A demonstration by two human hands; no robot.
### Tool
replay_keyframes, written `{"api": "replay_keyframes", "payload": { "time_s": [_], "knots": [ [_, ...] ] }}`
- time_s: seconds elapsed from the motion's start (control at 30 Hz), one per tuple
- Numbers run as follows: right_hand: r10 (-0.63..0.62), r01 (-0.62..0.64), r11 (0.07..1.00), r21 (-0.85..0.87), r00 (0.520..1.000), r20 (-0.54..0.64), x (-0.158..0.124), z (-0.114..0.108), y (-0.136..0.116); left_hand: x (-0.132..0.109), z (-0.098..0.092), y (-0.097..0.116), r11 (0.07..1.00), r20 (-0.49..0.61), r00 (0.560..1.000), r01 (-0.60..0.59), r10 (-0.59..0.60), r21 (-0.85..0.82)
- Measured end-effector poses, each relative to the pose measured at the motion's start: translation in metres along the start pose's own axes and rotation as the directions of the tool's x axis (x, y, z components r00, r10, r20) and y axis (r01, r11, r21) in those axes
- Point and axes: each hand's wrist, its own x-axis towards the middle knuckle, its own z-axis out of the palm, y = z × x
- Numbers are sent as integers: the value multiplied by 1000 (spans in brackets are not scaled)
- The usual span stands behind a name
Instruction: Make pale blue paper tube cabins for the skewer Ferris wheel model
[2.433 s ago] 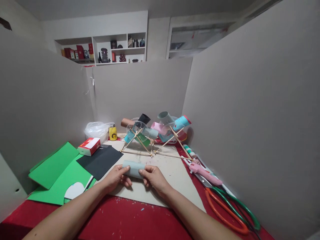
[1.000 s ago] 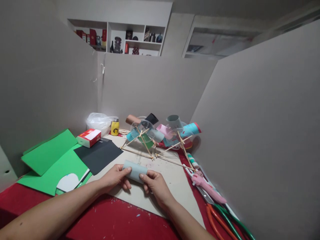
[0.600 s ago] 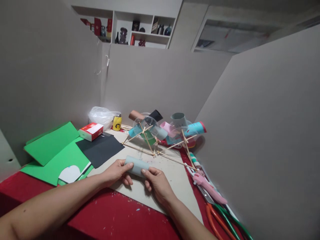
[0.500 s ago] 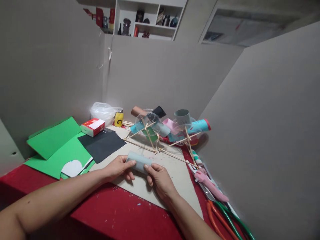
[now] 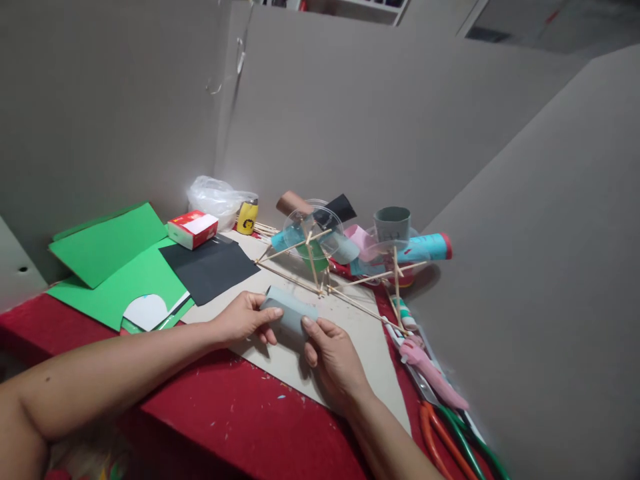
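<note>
Both hands hold a pale blue-grey paper roll (image 5: 291,311) just above a beige cardboard sheet (image 5: 350,333). My left hand (image 5: 245,319) pinches its left end with thumb and fingers. My right hand (image 5: 334,359) grips its right end from below, fingers curled round it. Behind the roll stands a frame of thin wooden sticks (image 5: 320,277) carrying clear plastic cups and coloured paper rolls (image 5: 320,233).
Green paper sheets (image 5: 113,267), a black sheet (image 5: 210,267), a red-and-white box (image 5: 193,229), a yellow bottle (image 5: 247,217) and a plastic bag (image 5: 215,197) lie at the left. A pink glue gun (image 5: 433,373) and orange and green scissors (image 5: 450,440) lie at the right. Grey partition walls enclose the red table (image 5: 240,427).
The view has tilted and shifted down, so the shelves have left the top of the picture. Both hands keep hold of the roll, which now sits slightly tilted, right end lower.
</note>
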Motion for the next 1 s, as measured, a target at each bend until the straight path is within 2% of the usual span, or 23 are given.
{"api": "replay_keyframes", "payload": {
  "time_s": [0.5, 0.67, 0.73, 0.83, 1.0],
  "knots": [
    [53, -51, 997, 59, 998, -29, -1, 0, 1, -1, 3, -6, 992, -6, 995, -104, 104, 77],
    [78, -66, 982, 178, 995, -58, 1, 0, 0, -4, 2, -3, 981, 1, 990, -142, 143, 129],
    [84, -63, 967, 247, 994, -74, 2, -1, -1, -5, 3, -1, 972, -32, 983, -171, 178, 162],
    [97, -57, 940, 337, 990, -104, 3, -3, -2, -8, 5, 4, 948, -122, 963, -207, 241, 243],
    [150, -101, 892, 441, 986, -77, 7, -7, -6, -14, 9, 11, 884, -212, 886, -332, 412, 330]
  ]
}}
